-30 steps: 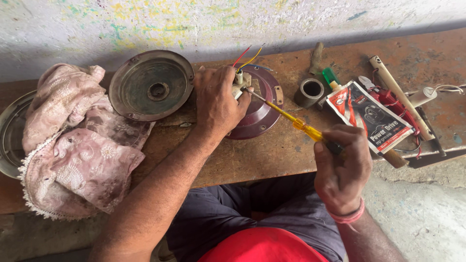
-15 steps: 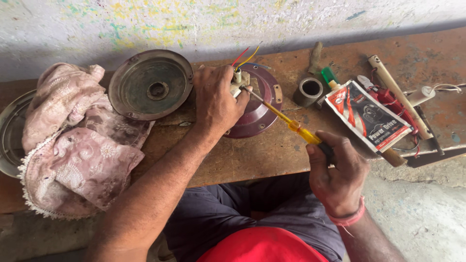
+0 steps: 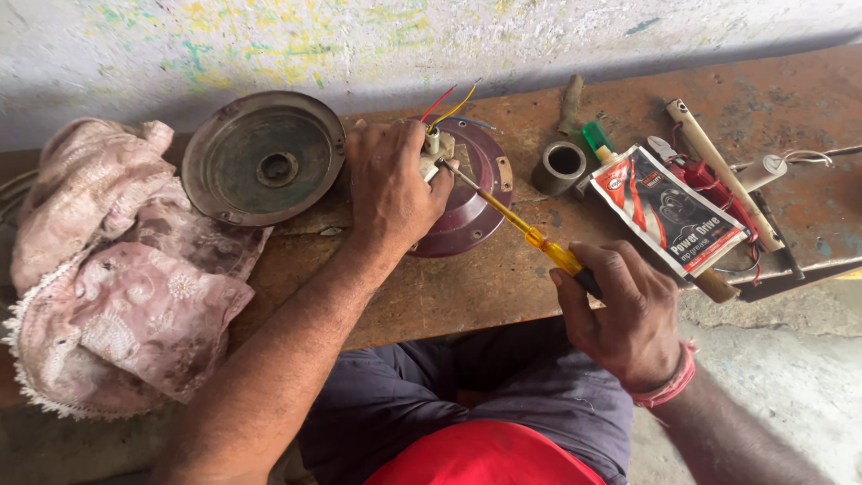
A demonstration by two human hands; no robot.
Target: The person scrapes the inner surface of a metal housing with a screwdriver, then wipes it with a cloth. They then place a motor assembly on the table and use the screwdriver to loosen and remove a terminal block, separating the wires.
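We see soft, even daylight with no glare. Only faint shadows lie under the left hand [image 3: 391, 184] and right hand [image 3: 624, 314] on the tabletop [image 3: 467, 287]. The picture is sharp around both hands; the lap below them looks slightly soft.

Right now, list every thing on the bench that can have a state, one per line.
Left hand: pressing the maroon housing.
Right hand: gripping the screwdriver, tip at the white terminal block.
Grey cover: detached, hollow side up.
Pouch: lying flat.
Cloth: crumpled.
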